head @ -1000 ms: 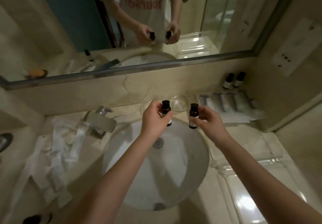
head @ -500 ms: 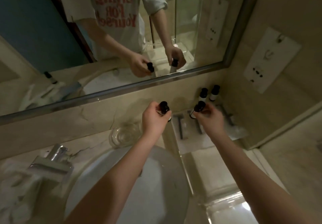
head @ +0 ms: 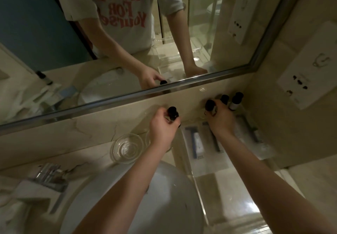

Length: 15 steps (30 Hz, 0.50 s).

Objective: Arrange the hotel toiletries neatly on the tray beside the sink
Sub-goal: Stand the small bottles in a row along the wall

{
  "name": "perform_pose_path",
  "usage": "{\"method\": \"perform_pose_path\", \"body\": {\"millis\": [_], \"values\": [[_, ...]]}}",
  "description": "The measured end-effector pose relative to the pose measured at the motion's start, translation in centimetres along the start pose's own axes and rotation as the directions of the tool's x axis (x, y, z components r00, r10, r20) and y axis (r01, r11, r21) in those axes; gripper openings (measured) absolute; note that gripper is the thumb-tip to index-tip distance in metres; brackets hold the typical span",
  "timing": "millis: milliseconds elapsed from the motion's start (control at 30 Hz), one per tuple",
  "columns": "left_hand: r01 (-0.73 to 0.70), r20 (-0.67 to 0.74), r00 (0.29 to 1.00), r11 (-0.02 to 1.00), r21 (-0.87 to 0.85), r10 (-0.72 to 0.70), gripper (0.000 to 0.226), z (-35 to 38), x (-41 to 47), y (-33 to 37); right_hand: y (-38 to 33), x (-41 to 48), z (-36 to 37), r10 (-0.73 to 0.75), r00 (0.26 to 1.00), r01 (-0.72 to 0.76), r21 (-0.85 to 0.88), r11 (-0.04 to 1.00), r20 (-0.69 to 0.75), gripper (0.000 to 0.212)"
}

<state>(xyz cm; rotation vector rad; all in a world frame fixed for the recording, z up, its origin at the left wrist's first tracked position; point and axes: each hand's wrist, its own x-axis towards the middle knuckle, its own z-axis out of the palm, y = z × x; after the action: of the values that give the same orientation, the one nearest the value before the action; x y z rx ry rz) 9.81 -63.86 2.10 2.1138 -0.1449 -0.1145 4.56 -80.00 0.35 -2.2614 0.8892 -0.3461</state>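
Observation:
My left hand (head: 163, 129) grips a small dark bottle (head: 172, 113) with a black cap, held upright near the wall above the sink's far rim. My right hand (head: 220, 118) holds a second dark bottle (head: 210, 105) low over the back of the clear tray (head: 204, 168), right beside two capped bottles (head: 235, 101) that stand against the wall. Flat wrapped toiletry packets (head: 197, 143) lie in a row on the tray under my right forearm.
A white round sink (head: 164, 197) lies below my arms, with a chrome tap (head: 48, 178) at its left. A glass dish (head: 127, 148) sits behind the sink. Crumpled plastic wrappers (head: 12, 206) cover the counter at far left. A mirror and a wall socket plate (head: 308, 73) bound the corner.
Both hands moved further toward the wall and right with their bottles. My right hand lowered its bottle beside the two standing bottles on the tray. The view swung right.

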Motion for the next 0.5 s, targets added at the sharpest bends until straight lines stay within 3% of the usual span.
{"method": "perform_pose_path", "body": {"millis": [300,500], "values": [[0.016,0.036,0.999,1.0,0.027,-0.017,0.028,1.2,0.5,0.2,-0.4,-0.4,-0.3,0.025,1.0,-0.025,-0.04,0.999,0.0,0.046],[-0.034,0.028,0.999,0.998,0.048,0.033,0.036,3.2,0.7,0.8,-0.4,-2.1,-0.9,-0.008,1.0,0.009,0.059,0.998,-0.028,0.045]]}}
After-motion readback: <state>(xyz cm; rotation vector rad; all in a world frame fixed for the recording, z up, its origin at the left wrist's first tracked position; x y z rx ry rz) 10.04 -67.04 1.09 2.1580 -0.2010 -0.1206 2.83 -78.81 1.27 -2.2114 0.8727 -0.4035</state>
